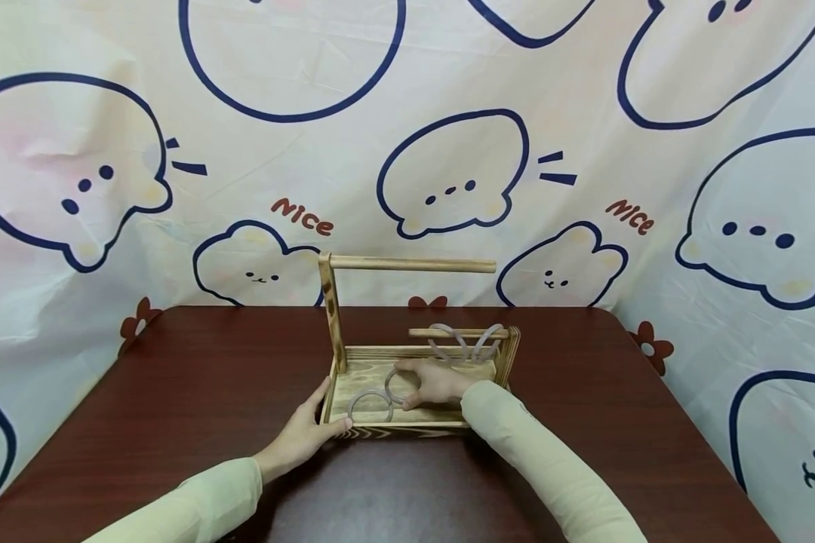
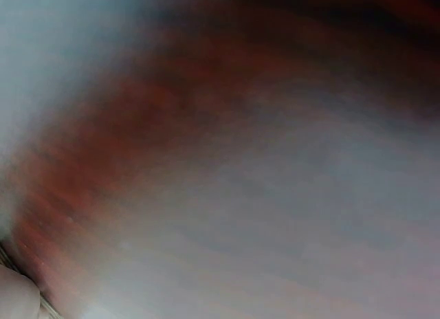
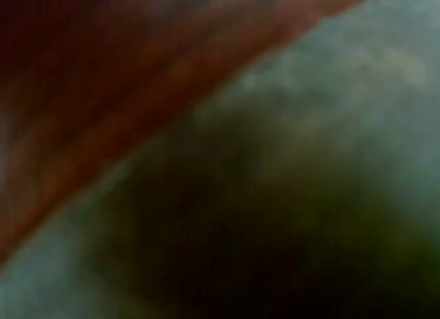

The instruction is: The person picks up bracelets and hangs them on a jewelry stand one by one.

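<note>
A wooden stand [image 1: 353, 377] sits on the dark red table [image 1: 204, 377]. Its tall left post carries a high dowel [image 1: 413, 265]. A low dowel [image 1: 448, 332] on the right has two grey rings [image 1: 465, 343] hanging on it. Two more grey rings lie on the stand's base: one [image 1: 370, 406] lies free at the front, and the other [image 1: 395, 385] is pinched between the thumb and fingers of my right hand [image 1: 435, 383]. My left hand [image 1: 309, 431] rests with straight fingers against the base's front left corner, thumb on the front edge. Both wrist views are blurred.
A cartoon-printed cloth [image 1: 448, 151] hangs right behind the table and round its sides. The table's bare top spreads left and right of the stand. In the left wrist view only blurred red table [image 2: 137, 126] and a fingertip [image 2: 15, 297] show.
</note>
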Demonstrator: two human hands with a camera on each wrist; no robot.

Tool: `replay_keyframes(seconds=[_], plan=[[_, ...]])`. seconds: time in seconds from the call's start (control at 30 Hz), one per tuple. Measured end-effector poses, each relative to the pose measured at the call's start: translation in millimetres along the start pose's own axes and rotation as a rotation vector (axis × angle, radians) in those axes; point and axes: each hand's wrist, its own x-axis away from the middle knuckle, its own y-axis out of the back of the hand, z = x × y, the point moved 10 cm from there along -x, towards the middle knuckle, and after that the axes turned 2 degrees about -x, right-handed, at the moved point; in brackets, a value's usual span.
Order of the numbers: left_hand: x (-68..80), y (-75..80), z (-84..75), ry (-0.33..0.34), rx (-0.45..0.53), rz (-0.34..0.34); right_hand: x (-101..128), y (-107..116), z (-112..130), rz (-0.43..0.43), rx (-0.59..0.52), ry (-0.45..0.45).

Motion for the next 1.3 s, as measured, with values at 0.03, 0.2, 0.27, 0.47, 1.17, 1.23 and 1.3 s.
replay_keyframes(seconds=[0.03, 0.2, 0.27, 0.47, 1.17, 1.23, 1.3], plan=[[-0.2, 0.0, 0.0, 0.001, -0.001, -0.001, 0.4, 0.3, 0.1, 0.0, 0.005, 0.0], [-0.2, 0.0, 0.0, 0.011, 0.008, 0.0, 1.6, 3.0, 1.4, -0.012, 0.033, 0.005], [0.2, 0.1, -0.2, 0.014, 0.013, 0.0, 1.8, 4.0, 2.0, -0.023, 0.057, 0.013], [1.2, 1.3, 0.2, 0.023, -0.014, -0.007, 1.7, 3.8, 0.5, -0.04, 0.079, 0.033], [1.4, -1.4, 2.6, 0.025, -0.014, 0.021, 4.6, 2.2, 30.9, -0.125, 0.047, 0.106], [1.5, -1.7, 2.6, 0.028, -0.012, 0.026, 7.3, 5.3, 39.3, -0.146, 0.048, 0.12], [1.5, -1.6, 1.5, 0.025, -0.009, 0.029, 9.9, 8.4, 46.2, -0.158, 0.038, 0.12]])
